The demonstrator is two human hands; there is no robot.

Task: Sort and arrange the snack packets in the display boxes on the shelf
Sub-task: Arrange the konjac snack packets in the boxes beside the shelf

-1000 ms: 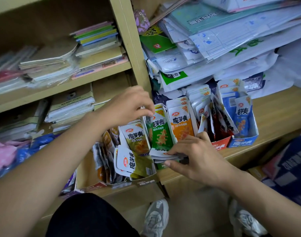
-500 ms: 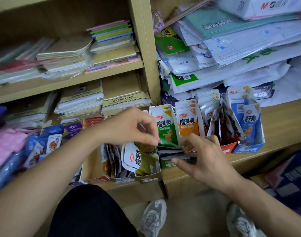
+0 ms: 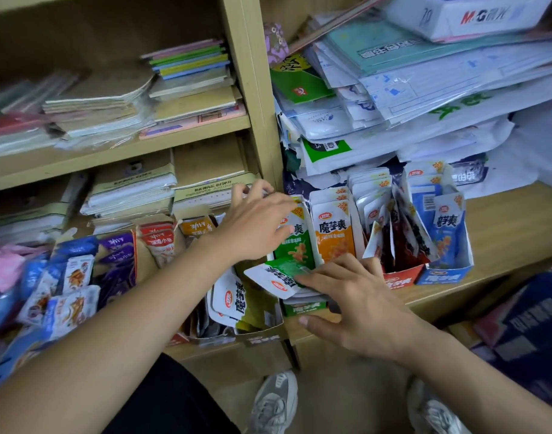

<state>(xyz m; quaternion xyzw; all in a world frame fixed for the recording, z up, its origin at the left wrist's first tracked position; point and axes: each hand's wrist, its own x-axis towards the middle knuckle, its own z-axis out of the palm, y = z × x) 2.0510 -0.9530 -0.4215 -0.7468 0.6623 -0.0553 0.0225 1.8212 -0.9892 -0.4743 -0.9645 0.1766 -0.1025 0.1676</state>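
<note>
A person's two bare forearms reach from the bottom edge toward a wooden shelf (image 3: 503, 227), with grey trainers (image 3: 273, 405) on the floor below. The right hand (image 3: 359, 308) lies palm down, fingers loosely spread, fingertips pressing a green snack packet (image 3: 279, 274) that lies tilted on its side over the front of a green display box (image 3: 304, 308). Just left of it, a brown display box (image 3: 262, 335) holds yellow-green packets leaning sideways, white tops printed with a red oval logo.

The left hand (image 3: 255, 227) hovers above, fingers spread and slightly curled, its fingertips touching the top of an upright green packet (image 3: 295, 242); whether it grips the packet cannot be told. Beside that stands an orange packet (image 3: 334, 233) with bold Chinese characters and a "20%" corner flash, then a red display box (image 3: 400, 278) of dark packets and a blue display box (image 3: 445, 274) of blue ones.

Far left, blue, purple and red-and-white packets (image 3: 80, 274) sit in further boxes. Behind, stacked notebooks (image 3: 190, 70) fill the upper shelves, and at top right a white box (image 3: 465, 14) reads "M&G" above heaped plastic-wrapped paper (image 3: 425, 98).
</note>
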